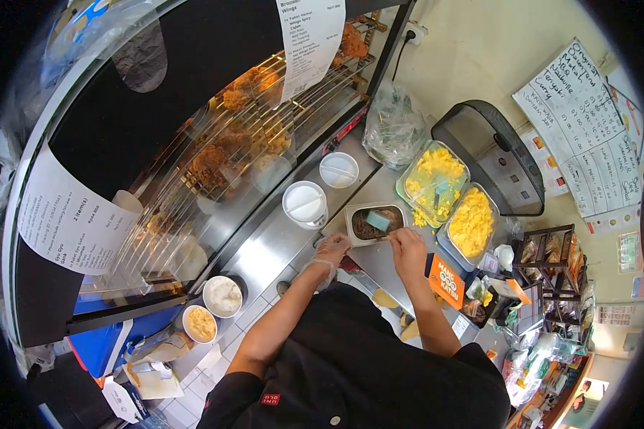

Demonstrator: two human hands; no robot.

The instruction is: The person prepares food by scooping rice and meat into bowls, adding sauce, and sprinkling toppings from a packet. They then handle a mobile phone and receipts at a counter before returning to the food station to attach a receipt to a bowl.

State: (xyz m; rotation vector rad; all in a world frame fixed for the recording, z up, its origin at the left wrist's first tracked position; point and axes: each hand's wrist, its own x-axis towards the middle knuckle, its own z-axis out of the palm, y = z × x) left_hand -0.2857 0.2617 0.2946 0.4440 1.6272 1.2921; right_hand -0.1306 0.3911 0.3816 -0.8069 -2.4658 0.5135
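My left hand (330, 252), in a clear plastic glove, is at the counter's front edge, left of a small metal pan (350, 227). Its fingers are curled together, and whatever they hold is hidden. Bare and pinched closed, my right hand (408, 250) is by the pan's lower right corner. I cannot make out anything between its fingers. Inside the pan is dark brown crumbly food (366, 227), with a light blue scoop (378, 221) resting in it. Two white lidded tubs, the nearer tub (305, 203) and the farther tub (338, 170), stand left of the pan.
A glass warmer holds fried chicken (211, 166) on wire racks at left. Scrambled-egg-like yellow food fills two containers (472, 220) at right, near a dark mesh cover (483, 150). An orange box (445, 281) stands nearby. Two white buckets (223, 296) are at lower left.
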